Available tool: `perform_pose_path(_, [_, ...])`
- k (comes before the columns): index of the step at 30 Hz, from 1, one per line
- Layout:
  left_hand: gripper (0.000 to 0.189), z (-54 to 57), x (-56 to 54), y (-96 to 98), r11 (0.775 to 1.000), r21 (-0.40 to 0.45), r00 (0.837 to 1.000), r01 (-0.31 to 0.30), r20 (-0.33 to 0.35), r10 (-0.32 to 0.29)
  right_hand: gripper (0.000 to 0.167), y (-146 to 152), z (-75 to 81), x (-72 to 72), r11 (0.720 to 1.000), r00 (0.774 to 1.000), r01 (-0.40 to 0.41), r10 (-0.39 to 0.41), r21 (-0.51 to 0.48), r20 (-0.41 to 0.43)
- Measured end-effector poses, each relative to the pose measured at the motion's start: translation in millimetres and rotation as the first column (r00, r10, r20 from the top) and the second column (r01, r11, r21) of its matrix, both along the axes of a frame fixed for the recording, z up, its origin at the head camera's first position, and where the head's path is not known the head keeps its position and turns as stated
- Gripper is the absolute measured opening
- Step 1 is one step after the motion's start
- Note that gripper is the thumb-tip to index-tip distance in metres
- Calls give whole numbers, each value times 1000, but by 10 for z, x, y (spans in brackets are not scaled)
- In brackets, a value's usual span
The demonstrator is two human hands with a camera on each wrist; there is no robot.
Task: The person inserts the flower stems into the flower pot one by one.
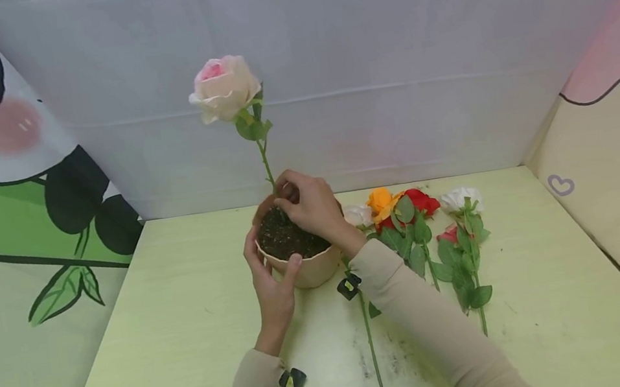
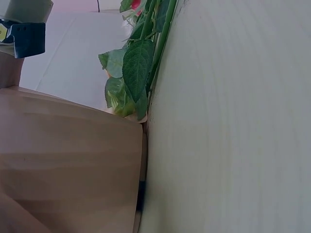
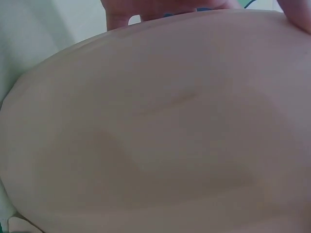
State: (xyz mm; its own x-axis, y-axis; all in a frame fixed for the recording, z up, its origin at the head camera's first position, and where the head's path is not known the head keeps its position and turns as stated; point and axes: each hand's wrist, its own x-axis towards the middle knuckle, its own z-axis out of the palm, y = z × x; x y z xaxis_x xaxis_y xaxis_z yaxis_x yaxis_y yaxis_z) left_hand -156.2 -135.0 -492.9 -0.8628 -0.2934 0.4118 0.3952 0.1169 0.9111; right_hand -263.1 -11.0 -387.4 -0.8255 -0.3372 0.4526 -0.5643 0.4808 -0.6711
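Noted counter (image 1: pixel 185 314) beneath flowerpot (image 1: pixel 311 273). Found loose flowers (image 1: pixel 422 228) right of flowerpot, probably laid there for easy reach. Steadied flowerpot with left grip (image 1: pixel 272 290) wrapped round its left side, presumably against tipping. Located rose (image 1: pixel 229 93) at flowerpot's far side, rising above the rim, with bloom uppermost and leaning left, long axis near vertical. Pinched stem (image 1: pixel 265 160) low, just over flowerpot's soil (image 1: pixel 286 236), with right grip (image 1: pixel 315 209), apparently to keep rose upright; could not tell insertion depth.
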Motion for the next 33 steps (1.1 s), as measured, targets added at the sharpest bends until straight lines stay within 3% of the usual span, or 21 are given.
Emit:
perform_pose_path(11, [92, -30, 6, -17, 1000, 10, 1000, -2, 11, 2, 9, -33, 0, 9, 996, 998, 51, -53, 68, 28])
perform_pose_path(21, [92, -12, -4, -9, 1000, 20, 1000, 7, -4, -7, 3, -29, 27, 20, 988, 997, 75, -71, 137, -29])
perform_pose_path(33, [91, 10, -5, 11, 1000, 9, 1000, -2, -10, 2, 7, -2, 33, 63, 989, 997, 0, 10, 149, -72])
